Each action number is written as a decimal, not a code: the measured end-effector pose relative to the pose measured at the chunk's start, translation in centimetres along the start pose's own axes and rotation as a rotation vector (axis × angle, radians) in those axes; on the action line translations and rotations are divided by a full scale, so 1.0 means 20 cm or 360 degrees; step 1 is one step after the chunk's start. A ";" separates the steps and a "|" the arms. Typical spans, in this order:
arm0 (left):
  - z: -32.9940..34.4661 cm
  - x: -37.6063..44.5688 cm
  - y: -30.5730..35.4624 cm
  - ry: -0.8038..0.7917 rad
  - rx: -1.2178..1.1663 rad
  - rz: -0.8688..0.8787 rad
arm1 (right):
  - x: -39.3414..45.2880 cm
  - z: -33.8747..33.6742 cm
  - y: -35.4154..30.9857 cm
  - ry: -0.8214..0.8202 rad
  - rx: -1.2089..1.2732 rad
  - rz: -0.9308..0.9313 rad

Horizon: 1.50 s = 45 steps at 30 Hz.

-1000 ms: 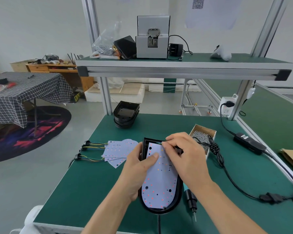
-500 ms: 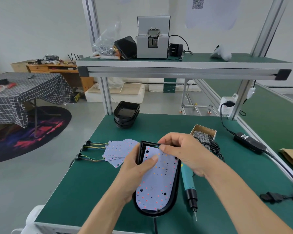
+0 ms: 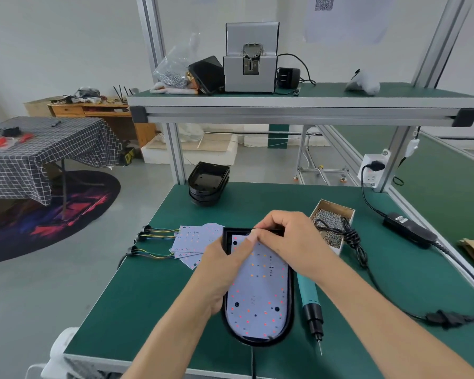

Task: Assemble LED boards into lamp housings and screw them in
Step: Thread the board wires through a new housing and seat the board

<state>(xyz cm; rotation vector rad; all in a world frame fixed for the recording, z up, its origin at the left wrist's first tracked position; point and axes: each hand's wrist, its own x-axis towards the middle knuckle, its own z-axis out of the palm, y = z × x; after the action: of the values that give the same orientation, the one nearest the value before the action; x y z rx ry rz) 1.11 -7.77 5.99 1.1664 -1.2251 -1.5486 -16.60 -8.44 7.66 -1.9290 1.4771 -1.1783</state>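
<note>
Green bench mat (image 3: 394,269) at centre frame: left hand (image 3: 219,272) steadies the black housing (image 3: 292,310), right hand (image 3: 290,242) pinches the LED board (image 3: 257,302); checked-cloth table (image 3: 39,149) upper left.

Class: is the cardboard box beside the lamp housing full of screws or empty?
Holding screws. The cardboard box has an open top showing a heap of small metal screws, with a coiled black cable lying across them.
</note>
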 end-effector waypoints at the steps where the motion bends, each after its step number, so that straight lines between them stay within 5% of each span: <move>1: 0.00 0.00 -0.01 0.0046 0.0010 -0.0007 | 0.01 0.01 0.00 0.0008 -0.0001 -0.0017; 8: -0.01 -0.01 -0.02 0.0068 -0.0017 -0.0002 | -0.01 -0.05 0.08 -0.0208 0.0286 0.0170; 20: 0.01 -0.03 -0.04 0.0013 0.0014 0.0107 | -0.09 0.01 0.08 0.0117 -0.0211 -0.0089; 28: 0.01 -0.02 -0.04 0.0002 -0.0026 0.0057 | -0.21 0.03 0.13 0.0155 0.0610 0.0477; 45: 0.01 -0.01 -0.06 0.0121 -0.0117 0.0083 | -0.26 0.12 0.08 0.0333 0.0631 0.0447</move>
<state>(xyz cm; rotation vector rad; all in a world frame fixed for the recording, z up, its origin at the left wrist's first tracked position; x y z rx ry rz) 0.90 -7.25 4.84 1.1270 -1.1308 -1.4846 -15.88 -4.43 3.35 -1.3248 1.4262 -1.4422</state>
